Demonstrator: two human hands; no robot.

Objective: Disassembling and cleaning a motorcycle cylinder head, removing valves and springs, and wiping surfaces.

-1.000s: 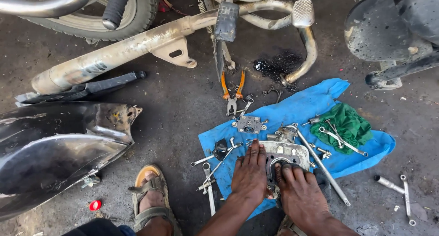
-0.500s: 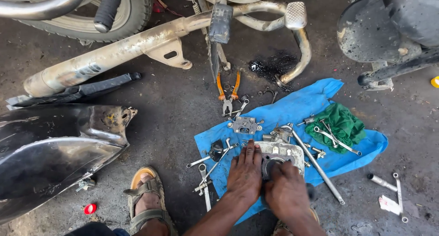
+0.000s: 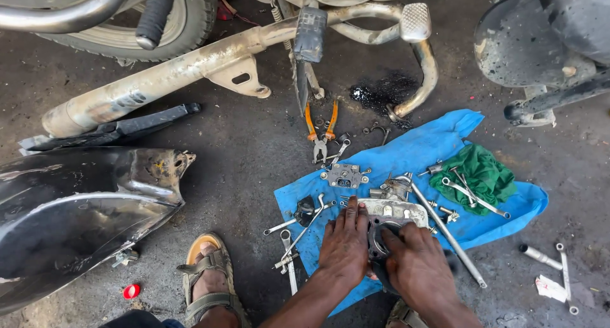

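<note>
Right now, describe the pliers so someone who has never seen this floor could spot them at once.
Start at the motorcycle's long rusty exhaust pipe across the top, then drop to the blue cloth spread on the concrete. Just beyond the cloth's upper left edge lie the pliers, jaws pointing toward the cloth. Their orange handles set them apart from the bare grey wrenches nearby.

Our left hand [image 3: 345,244] and right hand [image 3: 416,264] cover most of the metal engine part [image 3: 394,212]; the black fairing [image 3: 70,214] runs off frame.
</note>
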